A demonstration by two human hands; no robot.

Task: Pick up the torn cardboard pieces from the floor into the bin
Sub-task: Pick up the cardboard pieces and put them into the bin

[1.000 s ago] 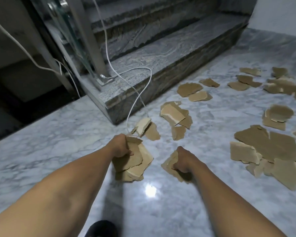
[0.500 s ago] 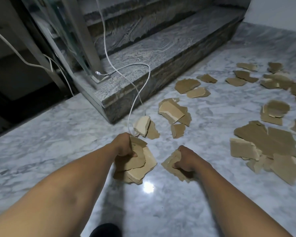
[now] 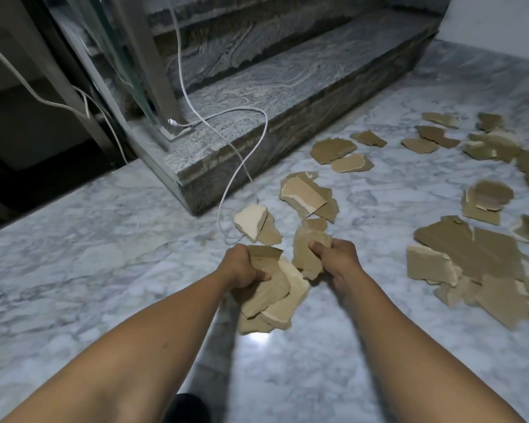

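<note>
Gathering step: left hand (image 3: 242, 265) grips a cardboard stack (image 3: 272, 296), right hand (image 3: 336, 257) clutches torn pieces (image 3: 307, 254). Many scraps (image 3: 471, 254) litter the marble floor (image 3: 104, 239); bin unseen. Next: probably merge handfuls, find bin.

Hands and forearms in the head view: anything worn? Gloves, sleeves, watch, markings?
Nothing worn that shows. The left hand and right hand are bare, with no gloves, rings or tape visible. Both forearms are uncovered from the wrists to the bottom edge of the frame: no sleeves, watch, bands or cables. No markings can be made out.
</note>
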